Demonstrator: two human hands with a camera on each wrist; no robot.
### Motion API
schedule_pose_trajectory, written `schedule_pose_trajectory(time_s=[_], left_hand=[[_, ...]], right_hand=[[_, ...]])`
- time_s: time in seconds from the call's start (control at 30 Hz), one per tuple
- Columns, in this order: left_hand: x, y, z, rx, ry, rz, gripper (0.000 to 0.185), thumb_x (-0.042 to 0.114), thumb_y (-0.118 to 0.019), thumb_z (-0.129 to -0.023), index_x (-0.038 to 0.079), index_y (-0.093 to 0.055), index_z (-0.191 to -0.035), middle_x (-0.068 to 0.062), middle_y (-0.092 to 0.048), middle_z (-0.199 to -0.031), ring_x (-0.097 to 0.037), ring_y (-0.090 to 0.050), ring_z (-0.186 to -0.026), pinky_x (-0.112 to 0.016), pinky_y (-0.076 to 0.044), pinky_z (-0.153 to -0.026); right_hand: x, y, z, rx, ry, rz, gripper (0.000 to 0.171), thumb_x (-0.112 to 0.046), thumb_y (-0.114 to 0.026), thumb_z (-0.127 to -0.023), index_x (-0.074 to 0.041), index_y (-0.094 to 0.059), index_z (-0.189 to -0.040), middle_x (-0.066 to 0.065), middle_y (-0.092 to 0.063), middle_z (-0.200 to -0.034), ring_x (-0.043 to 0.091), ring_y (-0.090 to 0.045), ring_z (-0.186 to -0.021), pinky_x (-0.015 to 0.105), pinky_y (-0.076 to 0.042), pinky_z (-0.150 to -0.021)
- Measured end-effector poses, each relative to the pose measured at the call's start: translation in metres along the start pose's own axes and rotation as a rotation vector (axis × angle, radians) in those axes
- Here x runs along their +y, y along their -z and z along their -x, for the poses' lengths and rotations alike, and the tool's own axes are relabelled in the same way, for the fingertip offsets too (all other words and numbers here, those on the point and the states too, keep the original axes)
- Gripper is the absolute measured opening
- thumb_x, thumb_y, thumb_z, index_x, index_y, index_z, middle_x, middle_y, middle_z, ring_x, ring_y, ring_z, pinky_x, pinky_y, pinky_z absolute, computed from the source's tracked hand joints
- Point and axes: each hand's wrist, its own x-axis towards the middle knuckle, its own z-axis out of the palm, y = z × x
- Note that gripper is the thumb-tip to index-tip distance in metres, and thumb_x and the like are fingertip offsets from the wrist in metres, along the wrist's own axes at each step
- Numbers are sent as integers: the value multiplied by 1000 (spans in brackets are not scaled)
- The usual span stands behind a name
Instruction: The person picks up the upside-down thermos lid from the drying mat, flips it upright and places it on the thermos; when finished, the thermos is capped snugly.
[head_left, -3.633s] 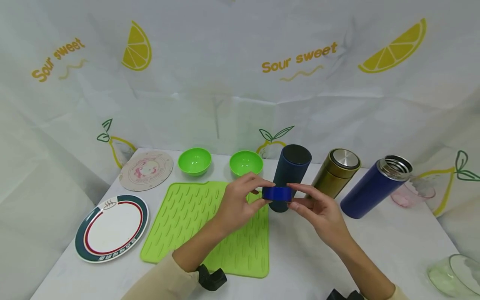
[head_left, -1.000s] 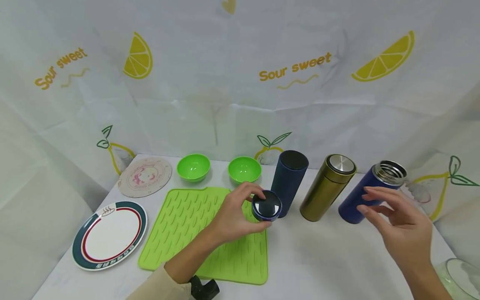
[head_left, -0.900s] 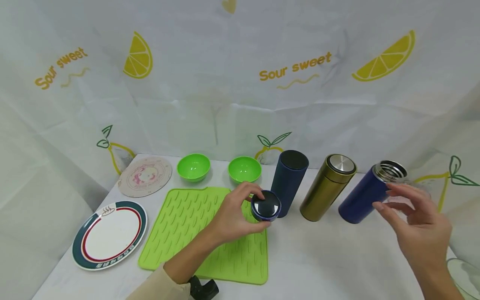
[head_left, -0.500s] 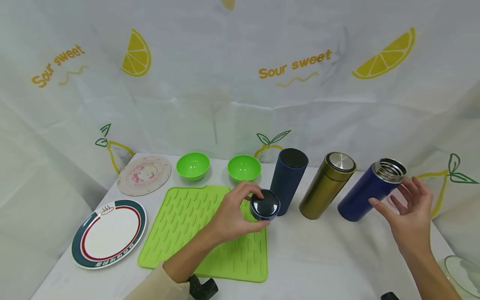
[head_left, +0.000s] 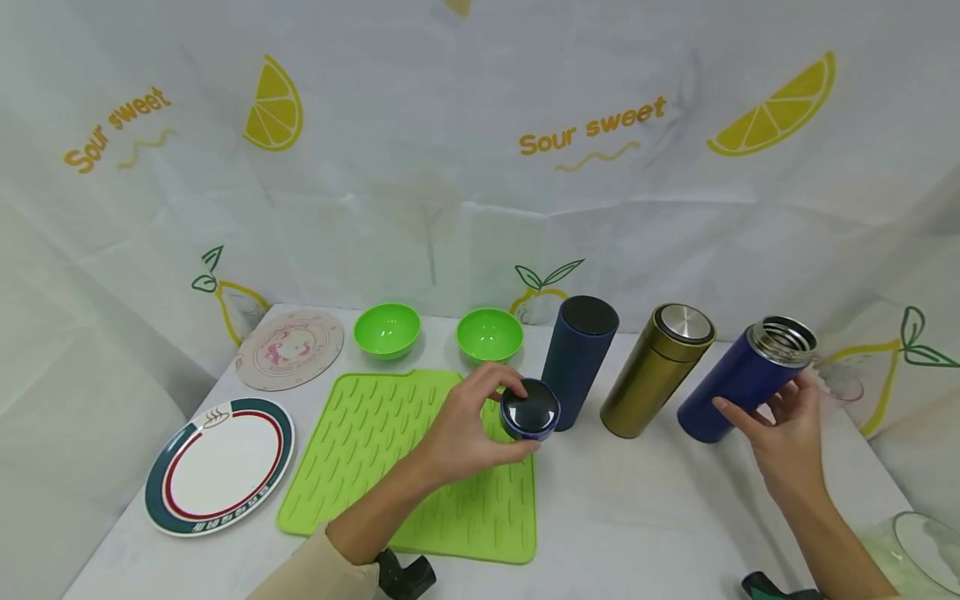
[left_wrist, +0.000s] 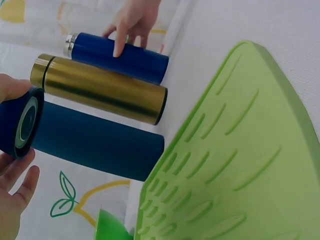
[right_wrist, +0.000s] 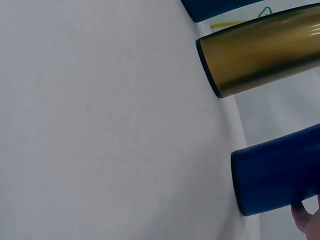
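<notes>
My left hand (head_left: pixel 465 429) pinches a round dark blue thermos lid (head_left: pixel 531 410) between thumb and fingers, above the right edge of the green mat. The lid's hollow underside (left_wrist: pixel 26 127) faces the camera in the left wrist view. At the right, an uncapped blue thermos (head_left: pixel 731 383) stands on the table with its steel mouth (head_left: pixel 783 340) exposed. My right hand (head_left: pixel 787 442) grips this thermos around its body, thumb on the front and the other fingers partly hidden behind. Only a bit of that hand shows at the lower right corner of the right wrist view.
A gold thermos (head_left: pixel 654 375) and a dark blue one (head_left: pixel 576 367), both capped, stand left of the open thermos. The green mat (head_left: pixel 360 467), two green bowls (head_left: pixel 387 331), a plate (head_left: pixel 225 467) and a round pad (head_left: pixel 291 350) lie leftward. A glass container (head_left: pixel 922 554) is at the lower right.
The lid, held earlier in both hands, is now in my left hand alone, top toward the head camera. My right hand has moved right and taken hold of the open blue thermos.
</notes>
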Motion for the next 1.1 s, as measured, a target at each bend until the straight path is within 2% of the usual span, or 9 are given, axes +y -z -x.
schedule_pose_trajectory(time_s=[0.17, 0.27, 0.47, 0.53, 0.73, 0.93, 0.97, 1.1], left_hand=[[-1, 0, 0, -2, -1, 19, 49, 14, -91, -71, 13, -61, -109, -1, -63, -119, -15, -60, -113, -28, -57, -93], [-1, 0, 0, 0, -1, 24, 49, 14, -91, -70, 13, -61, -108, -1, -63, -119, -15, -60, -113, -28, -57, -93], [-1, 0, 0, 1, 2, 25, 49, 14, -91, -70, 14, -61, -109, -1, -63, -120, -15, -60, -113, -28, -57, -93], [-1, 0, -1, 3, -5, 21, 50, 15, -91, -70, 13, -61, -109, -1, -63, -120, -15, -60, -113, -27, -57, -93], [-1, 1, -2, 13, -20, 22, 50, 15, -91, -70, 14, -61, -109, -1, -64, -119, -15, -61, -113, -27, -57, -93], [0, -2, -4, 4, -30, 33, 49, 15, -91, -71, 13, -61, -110, -3, -64, -121, -16, -61, -114, -27, -57, -93], [0, -3, -4, 2, -29, 35, 49, 15, -91, -71, 13, -61, -110, -3, -64, -121, -17, -61, -114, -26, -58, -93], [2, -6, -6, -9, -29, 60, 48, 13, -90, -72, 12, -61, -110, -5, -64, -125, -18, -61, -118, -26, -58, -93]], right_hand=[[7, 0, -3, -26, -18, 33, 99, 8, -79, -82, -32, -25, -156, -8, -43, -152, 8, -45, -136, 1, -48, -88], [9, 1, -5, -28, -15, 98, 101, 5, -79, -83, -34, -23, -157, -4, -39, -159, 8, -44, -140, 1, -47, -89], [7, 4, -2, -47, -1, 225, 101, 1, -80, -84, -35, -21, -157, 2, -35, -164, 5, -45, -138, -2, -46, -84], [6, 5, 0, -55, 11, 249, 101, 2, -80, -83, -33, -21, -157, 1, -38, -161, 3, -46, -135, -2, -45, -82], [4, 13, 10, -77, 79, 264, 97, 8, -80, -80, -29, -27, -153, -18, -48, -139, -8, -52, -117, -1, -48, -81], [2, 18, 24, -162, 171, 140, 100, 23, -77, -72, -21, -34, -151, -17, -51, -134, -9, -56, -113, 1, -51, -82], [1, 18, 27, -179, 187, 146, 102, 25, -77, -70, -20, -34, -151, -17, -51, -135, -10, -56, -113, 1, -50, -83], [-4, 19, 34, -237, 227, 328, 111, 20, -82, -68, -21, -31, -157, -26, -46, -136, -17, -50, -112, -2, -47, -83]])
